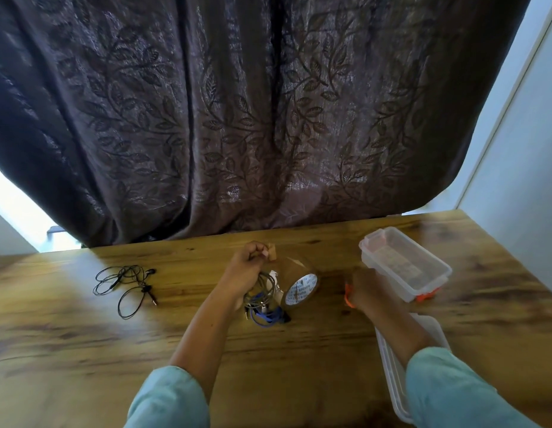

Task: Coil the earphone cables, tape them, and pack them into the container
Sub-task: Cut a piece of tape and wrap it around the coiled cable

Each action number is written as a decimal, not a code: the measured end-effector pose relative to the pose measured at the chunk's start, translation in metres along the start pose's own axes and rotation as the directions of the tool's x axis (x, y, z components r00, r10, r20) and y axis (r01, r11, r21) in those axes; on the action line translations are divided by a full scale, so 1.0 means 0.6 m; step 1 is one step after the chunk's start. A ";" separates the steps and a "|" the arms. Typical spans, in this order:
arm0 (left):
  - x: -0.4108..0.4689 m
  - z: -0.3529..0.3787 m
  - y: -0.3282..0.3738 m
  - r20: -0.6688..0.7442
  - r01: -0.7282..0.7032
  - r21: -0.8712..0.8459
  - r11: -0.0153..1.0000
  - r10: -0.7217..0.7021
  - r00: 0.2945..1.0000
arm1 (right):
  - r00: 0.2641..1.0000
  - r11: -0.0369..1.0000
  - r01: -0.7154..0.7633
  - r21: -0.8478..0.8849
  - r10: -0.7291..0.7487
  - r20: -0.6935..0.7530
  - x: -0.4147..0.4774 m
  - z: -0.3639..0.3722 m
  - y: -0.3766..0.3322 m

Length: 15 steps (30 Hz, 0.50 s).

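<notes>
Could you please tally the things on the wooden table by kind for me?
Earphone bunches: 2 (black earphones, grey-and-blue bunch)
Tape roll, end pinched by left hand: 1
Clear container: 1
Clear lid: 1
Total: 5, leaving out an orange item at the right hand, too hidden to name.

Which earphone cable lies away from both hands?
The black cable, spread loose on the table, far left. The grey and blue cables are bunched at the left hand, which pinches the tape.

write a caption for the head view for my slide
Left hand pinches the tape end above coiled earphones; right hand near the open container; black earphones lie loose on the table.
</notes>
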<state>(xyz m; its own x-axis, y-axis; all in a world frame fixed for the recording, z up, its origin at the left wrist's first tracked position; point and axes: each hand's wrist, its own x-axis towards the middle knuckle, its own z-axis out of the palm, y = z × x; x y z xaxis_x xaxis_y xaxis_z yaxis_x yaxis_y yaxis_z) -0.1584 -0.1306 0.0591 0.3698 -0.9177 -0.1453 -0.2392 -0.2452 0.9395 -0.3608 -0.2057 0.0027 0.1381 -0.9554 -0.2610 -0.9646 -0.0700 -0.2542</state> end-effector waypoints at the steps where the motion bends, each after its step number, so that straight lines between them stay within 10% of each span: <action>1: 0.000 0.001 -0.003 0.002 -0.002 0.009 1.000 0.002 1.000 | 0.999 1.000 -0.015 0.022 0.014 0.031 0.002 0.007 0.001; 7: 0.008 0.009 -0.017 0.022 -0.026 0.023 0.999 0.026 0.999 | 0.994 0.998 0.056 0.015 -0.057 0.088 0.005 -0.005 -0.011; 15: 0.007 0.009 -0.014 0.062 -0.047 0.000 0.999 0.047 0.997 | 0.824 0.813 0.495 0.306 -0.551 0.133 0.018 -0.052 -0.059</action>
<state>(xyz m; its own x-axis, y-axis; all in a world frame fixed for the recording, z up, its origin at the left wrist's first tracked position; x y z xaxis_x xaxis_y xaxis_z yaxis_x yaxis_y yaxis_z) -0.1598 -0.1339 0.0490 0.3022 -0.9457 -0.1195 -0.2567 -0.2015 0.9452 -0.3321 -0.2223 0.0379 0.6755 -0.7101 -0.1985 -0.6471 -0.4419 -0.6212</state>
